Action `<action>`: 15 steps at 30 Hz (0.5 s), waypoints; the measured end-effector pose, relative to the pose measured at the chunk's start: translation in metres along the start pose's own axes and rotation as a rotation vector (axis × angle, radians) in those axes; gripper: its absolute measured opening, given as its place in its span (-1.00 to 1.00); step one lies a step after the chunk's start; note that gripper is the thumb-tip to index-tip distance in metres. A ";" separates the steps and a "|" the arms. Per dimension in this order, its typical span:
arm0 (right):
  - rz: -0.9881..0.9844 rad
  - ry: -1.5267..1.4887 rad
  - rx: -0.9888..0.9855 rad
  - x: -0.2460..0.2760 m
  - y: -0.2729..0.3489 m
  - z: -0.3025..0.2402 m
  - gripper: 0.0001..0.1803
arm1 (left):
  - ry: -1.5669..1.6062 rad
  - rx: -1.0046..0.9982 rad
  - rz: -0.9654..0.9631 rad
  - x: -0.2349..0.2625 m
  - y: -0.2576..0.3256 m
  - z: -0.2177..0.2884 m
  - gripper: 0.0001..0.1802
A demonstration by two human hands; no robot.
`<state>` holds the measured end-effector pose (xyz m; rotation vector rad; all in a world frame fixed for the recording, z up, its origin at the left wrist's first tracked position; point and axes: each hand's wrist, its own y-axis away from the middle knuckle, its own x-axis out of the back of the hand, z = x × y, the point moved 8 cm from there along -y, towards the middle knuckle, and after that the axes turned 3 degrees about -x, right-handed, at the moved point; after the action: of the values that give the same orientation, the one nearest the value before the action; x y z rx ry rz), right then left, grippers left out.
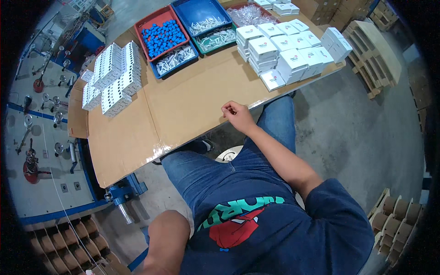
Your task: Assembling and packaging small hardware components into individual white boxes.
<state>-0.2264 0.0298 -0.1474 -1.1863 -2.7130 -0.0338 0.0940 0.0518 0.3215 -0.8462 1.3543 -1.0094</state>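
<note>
My right hand (239,118) is just over the near edge of the cardboard-covered table (183,107), its fingers curled in toward the thumb. No object shows in it. Of my left arm (168,236) only a bent part appears at the lower edge; the left hand lies outside the picture. Closest to the right hand on the tabletop are stacks of flat white boxes (293,64), with one low box (272,79) at their front. White blocks with rows of dark holes (115,98) are stacked at the left.
Along the far side stand a red tray (137,34) of blue pieces, blue trays (176,9) and a green tray (208,52) of white pieces, and a bin of clear bags (252,15). Wooden pallets (373,52) lean at right. A blue-edged machine bench (55,208) borders the left.
</note>
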 end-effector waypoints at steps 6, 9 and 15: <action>-0.013 0.017 -0.060 0.001 0.008 0.009 -0.82 | -0.702 -0.364 -0.012 0.011 0.011 0.027 -0.63; -0.004 0.065 -0.057 0.007 0.010 0.006 -0.82 | -0.299 -0.639 -0.004 0.027 0.035 0.029 -0.59; 0.043 0.134 -0.043 0.017 0.013 0.004 -0.81 | -0.024 -0.200 -0.009 0.038 0.018 0.024 -0.64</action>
<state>-0.2287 0.0513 -0.1491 -1.2080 -2.5820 -0.1612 0.1175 0.0213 0.2927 -1.0104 1.4489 -0.8773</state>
